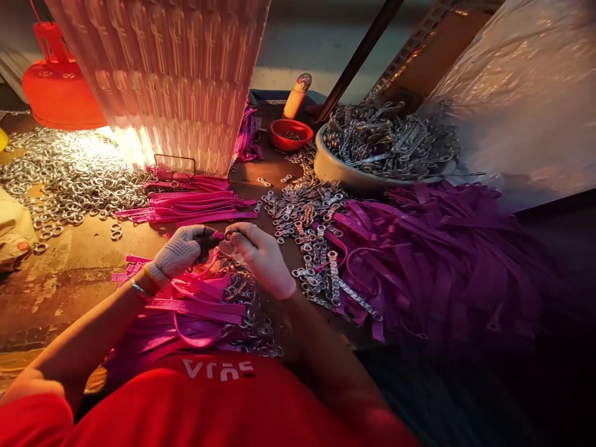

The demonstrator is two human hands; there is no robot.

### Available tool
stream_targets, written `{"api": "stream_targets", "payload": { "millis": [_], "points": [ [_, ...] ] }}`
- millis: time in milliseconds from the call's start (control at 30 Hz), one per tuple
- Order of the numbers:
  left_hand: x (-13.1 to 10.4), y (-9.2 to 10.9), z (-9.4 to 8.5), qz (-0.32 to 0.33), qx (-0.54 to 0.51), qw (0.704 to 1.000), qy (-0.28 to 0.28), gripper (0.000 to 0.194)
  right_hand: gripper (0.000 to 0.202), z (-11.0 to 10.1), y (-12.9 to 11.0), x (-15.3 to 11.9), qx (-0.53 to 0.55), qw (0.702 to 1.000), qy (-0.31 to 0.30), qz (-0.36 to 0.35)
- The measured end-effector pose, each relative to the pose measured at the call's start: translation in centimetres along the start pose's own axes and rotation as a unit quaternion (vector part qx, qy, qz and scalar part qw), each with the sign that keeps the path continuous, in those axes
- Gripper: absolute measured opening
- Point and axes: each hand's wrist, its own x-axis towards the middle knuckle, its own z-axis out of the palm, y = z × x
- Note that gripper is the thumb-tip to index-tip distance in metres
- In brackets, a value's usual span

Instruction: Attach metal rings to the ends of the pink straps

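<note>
My left hand [183, 249], in a dotted white work glove, is closed on the end of a pink strap [216, 235]. My right hand [261, 253], in a pale thin glove, pinches a small dark metal piece [229, 234] right beside that end. The fingertips of both hands nearly meet, and whether strap and metal are joined I cannot tell. Below them, near my body, lies a heap of pink straps [200, 307] with metal rings [254, 323] along its right side. A stack of pink straps [195, 205] lies just beyond my hands.
Loose metal rings [84, 167] cover the table's left under a red lamp [65, 93]. A ridged translucent panel [186, 81] stands behind. Metal links [302, 211] and purple straps [433, 261] fill the right, before a basin [335, 164] of metal pieces. A red bowl [291, 144] stands farther back.
</note>
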Motion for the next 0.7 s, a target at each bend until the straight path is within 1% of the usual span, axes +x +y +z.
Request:
{"api": "stream_targets", "payload": {
  "millis": [33,100,200,267,333,400,433,500,567,633,700],
  "points": [
    [-0.9,0.0,-0.1,-0.023,-0.038,0.999,-0.001,0.03,0.026,-0.1,-0.3,-0.4,-0.056,0.998,-0.018,-0.031],
    [-2.7,0.1,-0.3,-0.055,-0.089,0.995,-0.002,0.034,0.025,0.1,-0.7,-1.0,-0.167,0.982,-0.059,-0.073],
    [-4.7,0.2,-0.3,-0.066,-0.099,0.993,-0.006,0.036,0.028,1.0,-1.8,-2.0,-0.314,0.939,-0.103,-0.092],
    [-5.8,0.4,-0.2,-0.066,-0.065,0.996,-0.004,0.037,0.03,1.7,-2.8,-2.6,-0.394,0.906,-0.126,-0.09],
    [-6.5,0.5,-0.1,-0.062,-0.004,0.998,-0.002,0.037,0.03,2.1,-3.7,-3.3,-0.459,0.872,-0.147,-0.085],
    [-6.9,0.6,-0.1,-0.039,0.073,0.997,-0.005,0.035,0.029,2.4,-4.1,-3.9,-0.503,0.845,-0.156,-0.09],
    [-7.0,0.6,-0.1,-0.018,0.113,0.993,-0.012,0.033,0.029,2.6,-4.2,-4.2,-0.515,0.838,-0.151,-0.094],
    [-6.9,0.4,-0.1,0.028,0.178,0.983,-0.032,0.028,0.029,2.9,-4.0,-4.5,-0.524,0.836,-0.128,-0.1],
    [-6.8,0.1,-0.1,0.047,0.201,0.977,-0.055,0.025,0.032,3.1,-3.7,-4.7,-0.52,0.843,-0.101,-0.095],
    [-6.9,-0.2,-0.1,0.022,0.171,0.983,-0.066,0.024,0.032,3.1,-3.7,-4.6,-0.498,0.858,-0.087,-0.091],
    [-7.1,-0.4,-0.2,-0.015,0.099,0.993,-0.055,0.026,0.032,2.8,-3.8,-4.6,-0.46,0.878,-0.093,-0.096]
  ]
}}
